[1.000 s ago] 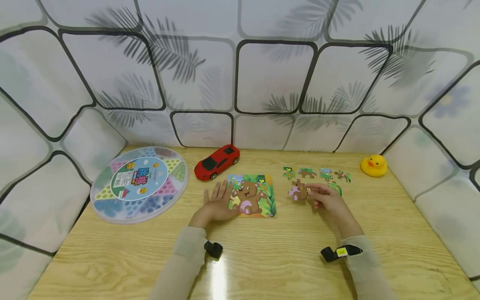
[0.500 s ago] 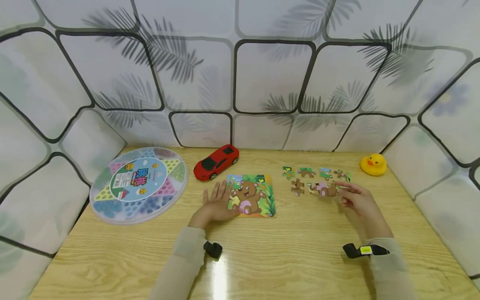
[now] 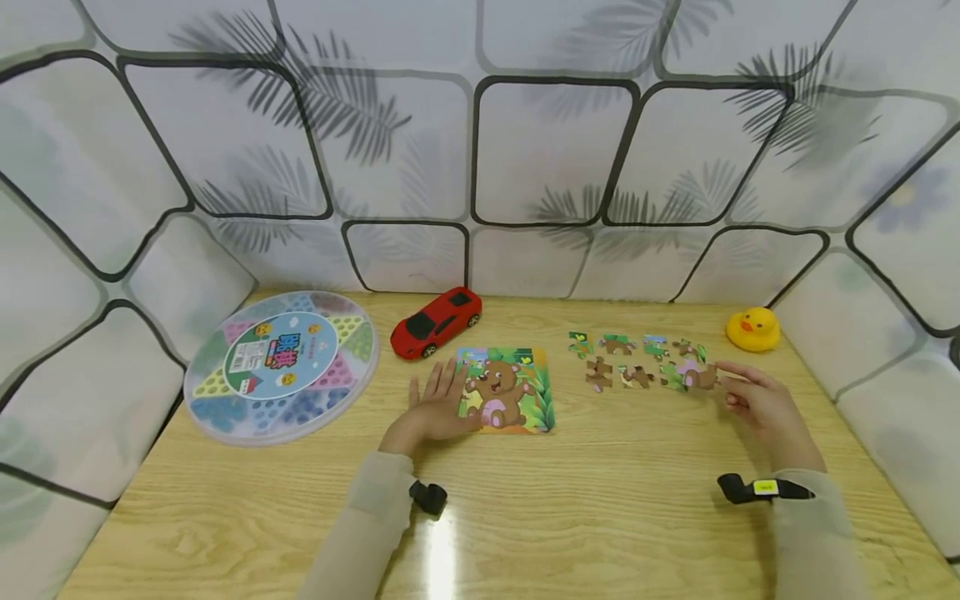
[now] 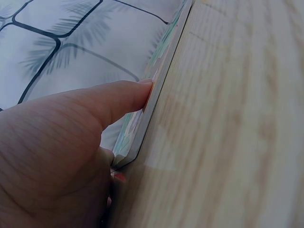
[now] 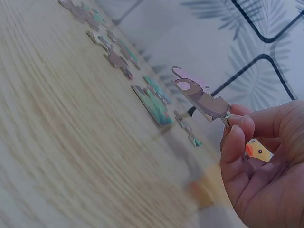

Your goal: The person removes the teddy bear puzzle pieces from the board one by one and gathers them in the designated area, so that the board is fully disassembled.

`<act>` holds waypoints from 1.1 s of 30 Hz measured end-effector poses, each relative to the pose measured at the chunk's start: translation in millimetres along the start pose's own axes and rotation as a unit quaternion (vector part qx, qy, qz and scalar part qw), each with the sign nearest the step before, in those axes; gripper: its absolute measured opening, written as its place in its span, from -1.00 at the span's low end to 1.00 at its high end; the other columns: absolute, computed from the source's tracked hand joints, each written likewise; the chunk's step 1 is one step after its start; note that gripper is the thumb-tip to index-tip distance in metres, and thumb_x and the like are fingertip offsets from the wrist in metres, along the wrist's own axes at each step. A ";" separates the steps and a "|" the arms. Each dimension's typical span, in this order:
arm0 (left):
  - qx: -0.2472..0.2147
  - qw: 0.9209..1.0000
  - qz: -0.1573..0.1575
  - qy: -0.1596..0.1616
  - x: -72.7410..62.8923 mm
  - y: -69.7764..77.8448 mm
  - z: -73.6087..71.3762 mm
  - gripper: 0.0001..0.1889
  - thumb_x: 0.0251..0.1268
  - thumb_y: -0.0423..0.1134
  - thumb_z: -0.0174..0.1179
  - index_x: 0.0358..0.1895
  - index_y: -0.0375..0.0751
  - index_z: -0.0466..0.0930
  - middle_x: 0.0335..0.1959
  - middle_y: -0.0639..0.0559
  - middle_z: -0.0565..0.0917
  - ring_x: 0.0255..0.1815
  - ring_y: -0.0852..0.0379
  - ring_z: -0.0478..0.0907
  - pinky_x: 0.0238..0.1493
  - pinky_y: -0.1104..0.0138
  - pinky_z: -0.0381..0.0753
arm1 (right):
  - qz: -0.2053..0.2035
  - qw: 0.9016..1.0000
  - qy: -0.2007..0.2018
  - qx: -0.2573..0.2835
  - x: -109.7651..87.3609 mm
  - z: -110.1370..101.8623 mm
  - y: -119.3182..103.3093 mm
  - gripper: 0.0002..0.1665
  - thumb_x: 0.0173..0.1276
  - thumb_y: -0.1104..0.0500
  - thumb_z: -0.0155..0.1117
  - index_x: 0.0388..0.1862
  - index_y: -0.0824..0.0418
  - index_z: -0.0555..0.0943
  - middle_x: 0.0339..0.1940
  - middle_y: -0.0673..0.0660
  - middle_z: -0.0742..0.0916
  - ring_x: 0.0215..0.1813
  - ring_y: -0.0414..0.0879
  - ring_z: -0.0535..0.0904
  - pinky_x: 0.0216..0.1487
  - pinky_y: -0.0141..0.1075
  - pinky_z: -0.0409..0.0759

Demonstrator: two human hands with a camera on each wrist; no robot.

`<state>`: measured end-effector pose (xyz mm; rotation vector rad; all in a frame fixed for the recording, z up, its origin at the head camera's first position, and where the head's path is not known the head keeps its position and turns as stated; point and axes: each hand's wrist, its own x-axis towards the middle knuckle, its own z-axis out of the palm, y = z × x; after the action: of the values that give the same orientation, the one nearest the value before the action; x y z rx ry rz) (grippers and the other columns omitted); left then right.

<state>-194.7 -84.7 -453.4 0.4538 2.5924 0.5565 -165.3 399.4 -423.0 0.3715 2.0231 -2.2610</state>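
Puzzle piece point(image 5: 202, 97), brown and pink: pinched at one edge between thumb and fingertips of the right hand point(image 3: 761, 404), held just above the desk point(image 3: 525, 500) at the right end of the loose pieces point(image 3: 637, 360). To be set down well, the piece is best kept flat and lowered clear of its neighbours, so that none is nudged.

Puzzle board point(image 3: 506, 390), bear picture: lies at mid-desk. Left hand point(image 3: 435, 410) is laid flat beside it, fingers straight, a fingertip pressed against the board's left edge point(image 4: 152, 102); nothing is gripped.

Loose pieces: two short rows on the desk, right of the board, apart from it.

Toy car point(image 3: 435, 322), red: far side, left of the board.

Game box point(image 3: 281, 365), round: far left.

Duck point(image 3: 752, 328), yellow: far right, near the held piece; the closest obstruction.
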 end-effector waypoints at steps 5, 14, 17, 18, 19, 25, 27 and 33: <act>-0.004 1.000 0.002 0.010 4.1 -2.2 4.1 0.02 0.25 0.35 -0.04 0.50 0.03 -0.51 0.49 0.08 -0.56 0.47 0.05 -0.66 0.28 -0.11 -0.73 | 0.020 1.000 0.011 -0.001 1.4 -10.1 -0.7 -0.63 0.38 0.30 0.16 -0.31 -0.19 0.75 -0.61 -0.06 0.60 -0.56 -0.28 0.50 -0.49 -0.47 0.57; -0.005 1.000 0.010 0.011 -2.9 3.6 -1.7 -0.01 0.28 0.28 -0.02 0.52 -0.08 -0.42 0.52 -0.03 -0.49 0.49 -0.03 -0.62 0.31 -0.13 -0.66 | 0.046 0.998 0.024 -0.025 5.4 -28.0 1.7 -0.63 0.38 0.29 0.16 -0.32 -0.22 0.73 -0.53 -0.08 0.66 -0.51 -0.28 0.52 -0.46 -0.48 0.56; -0.003 1.000 0.010 0.012 -4.6 4.0 -2.5 -0.01 0.28 0.28 -0.02 0.52 -0.08 -0.42 0.52 -0.03 -0.49 0.49 -0.03 -0.61 0.31 -0.14 -0.65 | 0.052 0.998 0.031 -0.019 6.3 -31.1 4.1 -0.62 0.38 0.30 0.14 -0.34 -0.19 0.73 -0.53 -0.08 0.65 -0.52 -0.28 0.52 -0.45 -0.47 0.57; -0.004 1.000 0.011 0.012 -4.6 3.9 -2.5 -0.02 0.28 0.28 -0.02 0.52 -0.08 -0.42 0.52 -0.03 -0.49 0.49 -0.03 -0.61 0.31 -0.14 -0.65 | 0.052 0.998 0.033 -0.018 6.6 -31.7 5.0 -0.62 0.38 0.31 0.14 -0.35 -0.18 0.73 -0.52 -0.08 0.65 -0.53 -0.28 0.52 -0.45 -0.47 0.58; -0.004 1.000 0.011 0.013 -4.4 3.6 -2.3 -0.02 0.29 0.28 -0.03 0.52 -0.08 -0.42 0.52 -0.03 -0.49 0.49 -0.03 -0.62 0.31 -0.14 -0.66 | 0.051 0.998 0.034 -0.017 6.9 -32.2 6.2 -0.62 0.39 0.31 0.13 -0.35 -0.17 0.73 -0.51 -0.09 0.65 -0.53 -0.28 0.52 -0.44 -0.46 0.58; -0.009 1.000 0.011 0.015 -3.4 3.0 -1.7 -0.02 0.29 0.26 -0.03 0.52 -0.10 -0.41 0.52 -0.03 -0.49 0.49 -0.02 -0.62 0.31 -0.13 -0.66 | 0.030 0.999 0.041 -0.020 12.3 -31.8 11.8 -0.61 0.38 0.32 0.13 -0.41 -0.15 0.73 -0.53 -0.09 0.65 -0.57 -0.30 0.52 -0.48 -0.47 0.58; -0.009 1.000 0.009 0.014 -4.1 3.5 -2.2 -0.02 0.29 0.27 -0.03 0.52 -0.09 -0.42 0.52 -0.02 -0.49 0.49 -0.02 -0.62 0.31 -0.13 -0.67 | 0.031 0.998 0.049 -0.023 14.2 -31.3 12.5 -0.61 0.37 0.32 0.14 -0.44 -0.15 0.73 -0.55 -0.09 0.64 -0.57 -0.31 0.52 -0.49 -0.49 0.58; -0.008 1.000 0.009 0.013 -4.5 2.7 -2.5 -0.01 0.28 0.27 -0.02 0.52 -0.09 -0.41 0.52 -0.03 -0.49 0.49 -0.02 -0.62 0.31 -0.13 -0.66 | 0.044 0.997 0.062 -0.010 15.5 -31.6 13.5 -0.64 0.35 0.31 0.17 -0.47 -0.13 0.72 -0.57 -0.09 0.65 -0.56 -0.31 0.54 -0.48 -0.49 0.58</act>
<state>-191.6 -84.9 -448.5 0.4686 2.6091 0.5924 -173.4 430.5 -442.7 0.5997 2.0403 -2.2167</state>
